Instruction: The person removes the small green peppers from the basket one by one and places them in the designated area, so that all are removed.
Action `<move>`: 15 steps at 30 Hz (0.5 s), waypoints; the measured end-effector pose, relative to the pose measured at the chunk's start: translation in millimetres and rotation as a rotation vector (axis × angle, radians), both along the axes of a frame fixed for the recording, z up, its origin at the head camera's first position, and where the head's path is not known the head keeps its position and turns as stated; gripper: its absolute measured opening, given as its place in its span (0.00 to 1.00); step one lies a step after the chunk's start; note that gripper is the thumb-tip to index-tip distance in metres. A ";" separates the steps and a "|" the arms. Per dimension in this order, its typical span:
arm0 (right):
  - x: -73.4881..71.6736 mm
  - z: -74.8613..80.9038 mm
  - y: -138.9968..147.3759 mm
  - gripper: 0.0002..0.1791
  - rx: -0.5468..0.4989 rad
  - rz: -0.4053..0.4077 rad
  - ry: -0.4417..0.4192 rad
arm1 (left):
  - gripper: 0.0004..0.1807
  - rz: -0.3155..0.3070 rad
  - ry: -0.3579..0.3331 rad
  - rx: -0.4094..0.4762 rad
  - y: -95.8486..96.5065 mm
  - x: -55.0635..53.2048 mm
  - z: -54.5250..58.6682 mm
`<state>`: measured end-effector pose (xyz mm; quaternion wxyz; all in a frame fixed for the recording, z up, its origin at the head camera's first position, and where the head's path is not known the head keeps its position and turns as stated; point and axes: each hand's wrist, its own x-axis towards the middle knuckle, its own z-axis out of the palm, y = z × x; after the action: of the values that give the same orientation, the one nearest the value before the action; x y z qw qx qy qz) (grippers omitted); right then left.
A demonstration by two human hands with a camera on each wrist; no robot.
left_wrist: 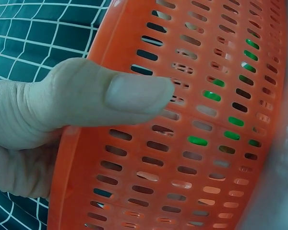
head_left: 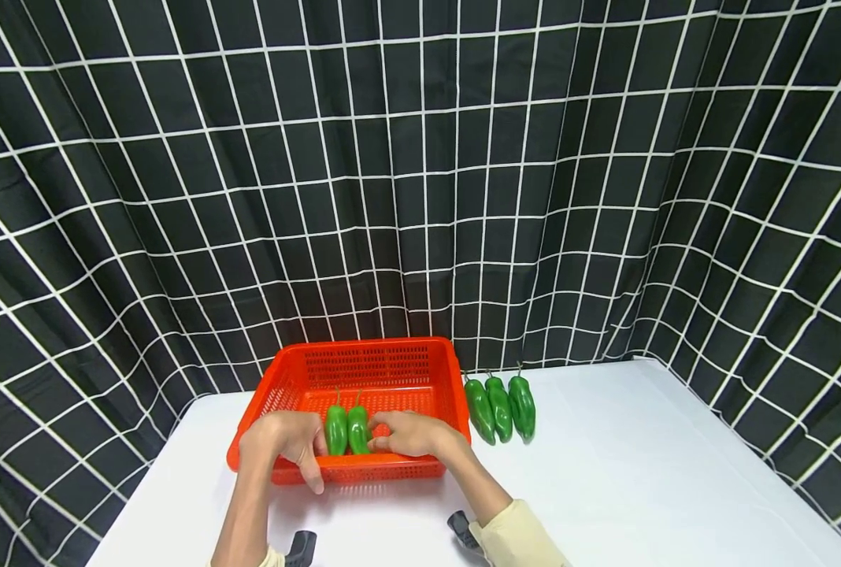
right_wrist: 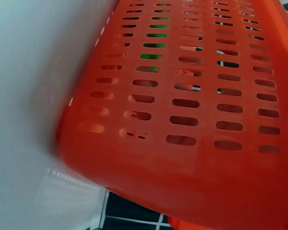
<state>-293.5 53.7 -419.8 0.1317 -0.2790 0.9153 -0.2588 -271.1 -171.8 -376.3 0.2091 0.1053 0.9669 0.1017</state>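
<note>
Two glossy green chili peppers lie side by side in a red slotted plastic basket, stems pointing to the far side. My left hand straddles the basket's near rim. Its fingers are inside, beside the left pepper, and its thumb extends down along the outer wall. From the right, my right hand reaches over the rim, with thumb and forefinger spread and their tips at the right pepper's side. In both wrist views, bits of green show through the basket's slots. The right wrist view does not show the right hand.
Three more green chili peppers lie in a row on the white table, just right of the basket. Behind the table hangs a black curtain with a white grid. Dark wrist devices and pale sleeves appear at the bottom.
</note>
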 end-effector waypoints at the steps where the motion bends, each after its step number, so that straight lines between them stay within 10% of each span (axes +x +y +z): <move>1: 0.0 0.0 -0.6 0.24 0.013 0.006 -0.009 | 0.12 -0.001 0.000 0.001 -0.7 0.1 -0.6; 15: 1.3 0.2 -3.2 0.26 0.120 0.030 -0.116 | 0.12 0.009 -0.020 0.009 -1.2 -0.4 -1.8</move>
<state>-292.2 50.5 -419.6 0.2050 -0.2690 0.9157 -0.2172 -271.5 -173.0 -378.1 0.2176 0.1011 0.9647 0.1081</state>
